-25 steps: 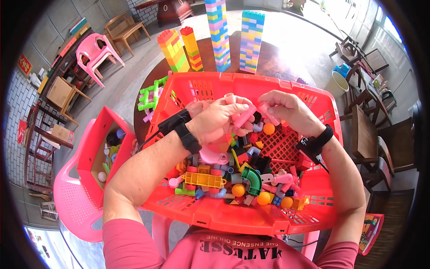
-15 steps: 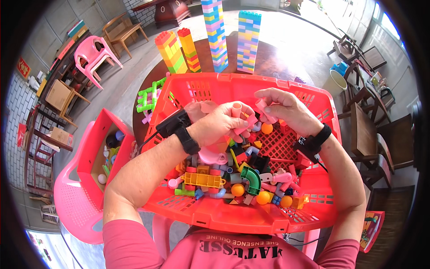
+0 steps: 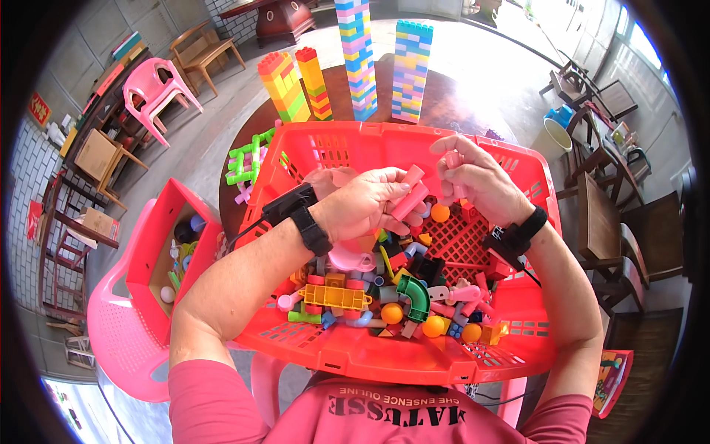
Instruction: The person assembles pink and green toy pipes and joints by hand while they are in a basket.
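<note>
Above a red plastic basket (image 3: 355, 361) both hands are closed on pink toy pipes. My left hand (image 3: 364, 198) pinches pink pipe pieces (image 3: 409, 201) between thumb and fingers; whether they are joined I cannot tell. To its right, my right hand (image 3: 481, 181) grips a short pink pipe (image 3: 453, 160), held roughly upright and partly hidden by the fingers. The two hands are close but apart. Below them lie mixed toy parts, among them a green curved pipe (image 3: 414, 297), a yellow toy chassis (image 3: 333, 297) and several orange balls (image 3: 393, 314).
Behind the basket, block towers (image 3: 409, 74) stand on a round dark table (image 3: 255, 118). A green pipe structure (image 3: 248, 159) lies at the table's left. A pink chair (image 3: 111, 325) bears a red box (image 3: 151, 288) of toys at left. Wooden chairs (image 3: 603, 222) stand at right.
The pipe pieces in my left hand have turned from pointing upward to lying slanted. My right hand has shifted slightly right and tipped its pipe more upright.
</note>
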`<act>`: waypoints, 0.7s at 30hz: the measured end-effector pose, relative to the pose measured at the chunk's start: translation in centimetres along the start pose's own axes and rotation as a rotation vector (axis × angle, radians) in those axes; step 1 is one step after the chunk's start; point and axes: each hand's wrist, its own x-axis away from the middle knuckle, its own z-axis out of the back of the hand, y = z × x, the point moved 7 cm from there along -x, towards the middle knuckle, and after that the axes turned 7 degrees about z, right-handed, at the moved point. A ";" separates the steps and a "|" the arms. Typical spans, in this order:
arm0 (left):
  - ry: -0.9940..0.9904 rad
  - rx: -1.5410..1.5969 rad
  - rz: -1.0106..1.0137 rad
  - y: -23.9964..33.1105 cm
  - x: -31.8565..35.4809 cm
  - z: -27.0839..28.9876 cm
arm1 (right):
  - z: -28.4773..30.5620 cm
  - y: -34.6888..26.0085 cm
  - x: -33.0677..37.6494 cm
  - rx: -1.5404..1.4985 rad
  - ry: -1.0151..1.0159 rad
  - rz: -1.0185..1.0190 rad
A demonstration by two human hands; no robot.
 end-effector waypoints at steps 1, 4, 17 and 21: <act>-0.003 0.005 0.007 0.0 0.0 0.0 | 0.0 0.0 0.0 0.114 -0.006 0.007; -0.045 0.028 -0.001 -0.1 -0.1 -0.1 | -0.9 1.1 0.2 0.213 -0.133 -0.061; 0.087 -0.048 -0.075 0.0 -0.3 0.4 | -0.4 0.7 0.1 0.282 0.026 0.065; 0.116 -0.247 -0.081 0.0 -0.2 0.5 | 1.6 -1.3 -0.3 0.255 0.220 0.219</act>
